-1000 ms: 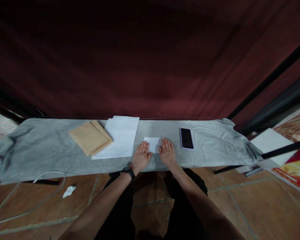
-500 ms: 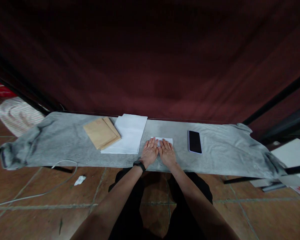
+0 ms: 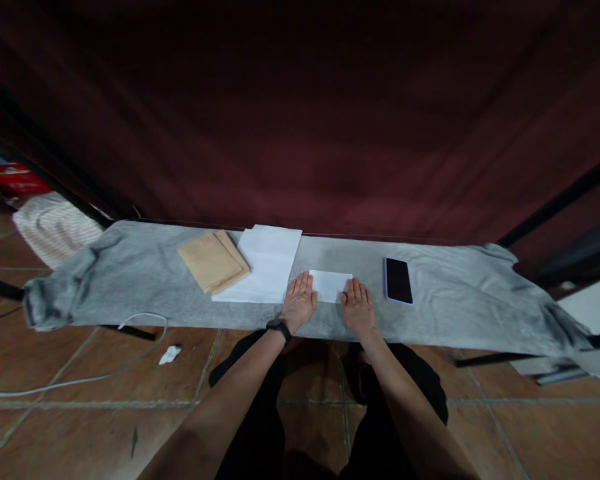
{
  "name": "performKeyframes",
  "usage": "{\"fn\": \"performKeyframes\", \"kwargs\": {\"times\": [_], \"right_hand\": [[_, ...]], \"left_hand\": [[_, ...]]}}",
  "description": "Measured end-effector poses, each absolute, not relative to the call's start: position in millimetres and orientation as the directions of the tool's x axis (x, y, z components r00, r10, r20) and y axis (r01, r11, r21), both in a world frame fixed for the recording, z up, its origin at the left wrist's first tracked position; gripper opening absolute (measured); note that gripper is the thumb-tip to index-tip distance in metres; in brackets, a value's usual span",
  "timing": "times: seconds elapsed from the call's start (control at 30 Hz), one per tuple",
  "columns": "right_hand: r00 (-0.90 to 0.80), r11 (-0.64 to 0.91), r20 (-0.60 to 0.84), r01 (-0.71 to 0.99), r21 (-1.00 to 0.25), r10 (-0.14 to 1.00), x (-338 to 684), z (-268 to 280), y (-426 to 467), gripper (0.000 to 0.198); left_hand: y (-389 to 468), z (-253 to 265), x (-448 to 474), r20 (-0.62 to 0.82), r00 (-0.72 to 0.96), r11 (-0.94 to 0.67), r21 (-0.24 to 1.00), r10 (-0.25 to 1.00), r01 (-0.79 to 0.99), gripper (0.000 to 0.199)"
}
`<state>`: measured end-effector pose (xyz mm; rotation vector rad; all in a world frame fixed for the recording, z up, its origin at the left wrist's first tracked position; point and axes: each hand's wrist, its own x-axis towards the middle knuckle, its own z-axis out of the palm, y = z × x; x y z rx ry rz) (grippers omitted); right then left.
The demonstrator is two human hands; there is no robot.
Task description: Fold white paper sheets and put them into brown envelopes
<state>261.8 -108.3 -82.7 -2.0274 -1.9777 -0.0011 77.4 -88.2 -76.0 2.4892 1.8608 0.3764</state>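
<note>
A small white piece of paper (image 3: 331, 287), which looks folded, lies flat on the grey cloth between my two hands. My left hand (image 3: 299, 303) rests flat over its left edge, fingers stretched out and pointing away from me. On the right edge lies my right hand (image 3: 359, 307), also flat with its fingers extended. Neither hand grips anything. Left of my left hand is a stack of larger white sheets (image 3: 273, 260), partly under brown envelopes (image 3: 213, 260). To the right of my right hand sits a phone (image 3: 399, 280) with a dark screen and a pale purple edge.
The narrow bench is covered by a grey cloth (image 3: 460, 300). A dark red curtain (image 3: 320, 147) hangs right behind it. On the tiled floor are a white cable (image 3: 95, 377) and a crumpled tissue (image 3: 170, 354). Striped fabric (image 3: 55, 223) hangs at far left.
My hands have slid apart from the middle of the small paper to its left and right edges, uncovering its centre. The view has shifted slightly.
</note>
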Motion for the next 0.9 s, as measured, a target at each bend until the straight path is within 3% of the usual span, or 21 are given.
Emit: {"fn": "performKeyframes", "kwargs": {"times": [0.13, 0.23, 0.47, 0.63, 0.9], "right_hand": [[0.079, -0.014, 0.266, 0.971, -0.239, 0.961, 266, -80, -111, 0.056], [0.011, 0.069, 0.282, 0.961, -0.269, 0.959, 262, -71, -109, 0.057], [-0.220, 0.264, 0.165, 0.903, -0.339, 0.962, 234, -69, -110, 0.059], [-0.213, 0.247, 0.142, 0.923, -0.295, 0.967, 237, -80, -117, 0.060], [-0.111, 0.155, 0.245, 0.974, -0.168, 0.963, 260, -89, -123, 0.062]], "left_hand": [[-91, -76, 77, 0.177, 0.229, -0.258, 0.164, 0.957, 0.952, 0.060], [-93, -70, 82, 0.164, 0.216, -0.243, 0.165, 0.963, 0.956, 0.059], [-96, -65, 102, 0.122, 0.475, -0.487, 0.102, 0.871, 0.867, 0.060], [-99, -75, 93, 0.152, 0.449, -0.468, 0.121, 0.880, 0.875, 0.060], [-104, -74, 78, 0.162, 0.340, -0.358, 0.102, 0.926, 0.928, 0.063]]}}
